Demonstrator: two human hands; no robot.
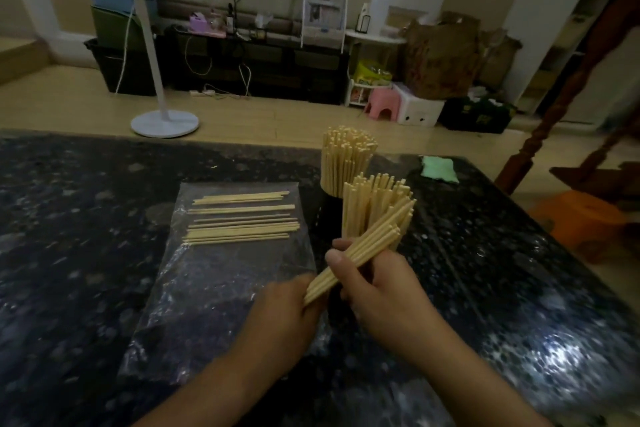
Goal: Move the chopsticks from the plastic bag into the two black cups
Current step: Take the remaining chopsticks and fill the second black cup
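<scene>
Across the lower frame, table: dark speckled top, far edge running under the fan base, bare at lower right.
Plastic bag: flat, centre-left, loose chopsticks lying crosswise at its far end.
Far cup: packed, upright, centre.
Near cup: packed, mostly hidden.
Right hand: gripping a slanted bundle beside the near cup.
Left hand: at the bundle's lower end, grip unclear.
</scene>
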